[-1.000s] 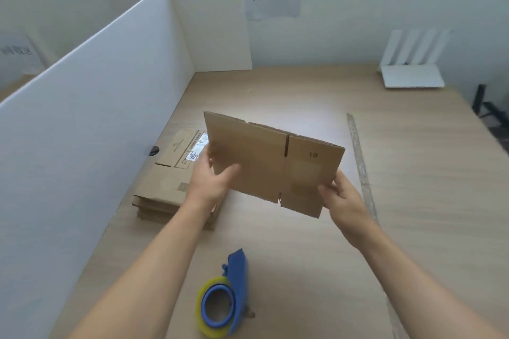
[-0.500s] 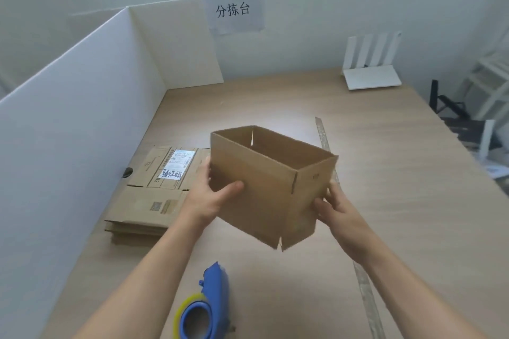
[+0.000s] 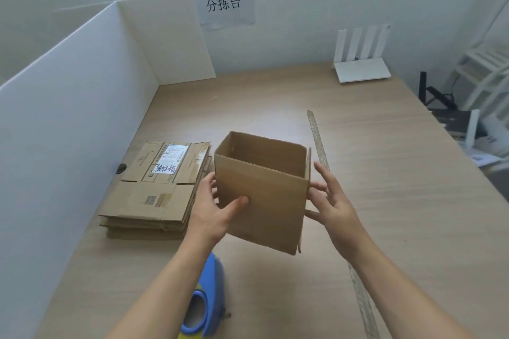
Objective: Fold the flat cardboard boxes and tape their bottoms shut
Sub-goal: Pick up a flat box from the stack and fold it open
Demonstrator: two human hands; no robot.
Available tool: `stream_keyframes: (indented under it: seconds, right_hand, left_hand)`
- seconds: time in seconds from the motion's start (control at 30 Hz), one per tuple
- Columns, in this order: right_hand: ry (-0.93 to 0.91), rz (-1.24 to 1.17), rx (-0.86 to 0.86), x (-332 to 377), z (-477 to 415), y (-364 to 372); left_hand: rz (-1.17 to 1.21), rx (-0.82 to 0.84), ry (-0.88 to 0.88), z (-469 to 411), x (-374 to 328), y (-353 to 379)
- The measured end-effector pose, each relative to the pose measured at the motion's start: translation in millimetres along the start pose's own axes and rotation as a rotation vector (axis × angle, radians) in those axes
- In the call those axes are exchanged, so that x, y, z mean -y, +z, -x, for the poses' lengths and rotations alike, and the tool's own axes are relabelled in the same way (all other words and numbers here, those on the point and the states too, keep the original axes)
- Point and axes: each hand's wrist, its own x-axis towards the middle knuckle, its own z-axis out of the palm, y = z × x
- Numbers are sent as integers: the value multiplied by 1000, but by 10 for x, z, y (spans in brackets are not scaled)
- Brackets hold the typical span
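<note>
A small brown cardboard box (image 3: 264, 201) is held above the wooden table (image 3: 399, 201), squared into a tube with its open top toward me. My left hand (image 3: 213, 209) grips its left corner, thumb across the front panel. My right hand (image 3: 332, 201) presses flat against the right side, fingers spread. A stack of flat cardboard boxes (image 3: 154, 187) lies on the table to the left. A blue tape dispenser (image 3: 205, 303) with yellowish tape lies near the front edge, partly behind my left forearm.
A white partition (image 3: 68, 132) walls the table's left side and back corner. A strip of tape (image 3: 319, 140) runs along the tabletop to the right of the box. A white router (image 3: 362, 63) stands at the back right. Shelving and clutter sit beyond the right edge.
The flat box has been opened into a square tube and turned so its front panel faces me. My right hand shifted from the lower corner to the right side.
</note>
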Motion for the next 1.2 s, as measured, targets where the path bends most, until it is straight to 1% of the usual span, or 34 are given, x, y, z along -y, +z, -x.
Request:
stream_keyframes:
  seconds: [0.07,0.1,0.17,0.27,0.33,0.47,0.57,0.63,0.9,1.1,1.2]
  right_hand:
    - [-5,-30,111,-27,91,-15]
    - [-7,-16,138,-58,127,-29]
    - [-8,49,112,-124,168,-71]
    - [-23,124,7,-204,189,-137]
    - [-37,151,-18,-262,212,-160]
    - [-35,268,22,-424,288,-189]
    - [-76,485,89,-554,353,-204]
    - [-87,563,109,-604,372,-196]
    - [-23,511,23,-618,313,-190]
    - [28,443,-42,-581,274,-161]
    - [76,414,-102,-563,251,-133]
  left_hand:
    - [-18,-4,9,77,22,56]
    - [-28,2,8,108,56,75]
    - [-46,45,-4,163,114,87]
    - [-81,134,-23,243,177,79]
    - [-97,152,-21,286,210,83]
    - [-83,161,-72,374,308,79]
    - [-146,147,-78,401,435,53]
    - [-153,160,-82,394,477,40]
    - [-139,155,-91,377,471,95]
    - [-230,87,-68,362,494,219]
    - [-207,21,-129,364,515,280]
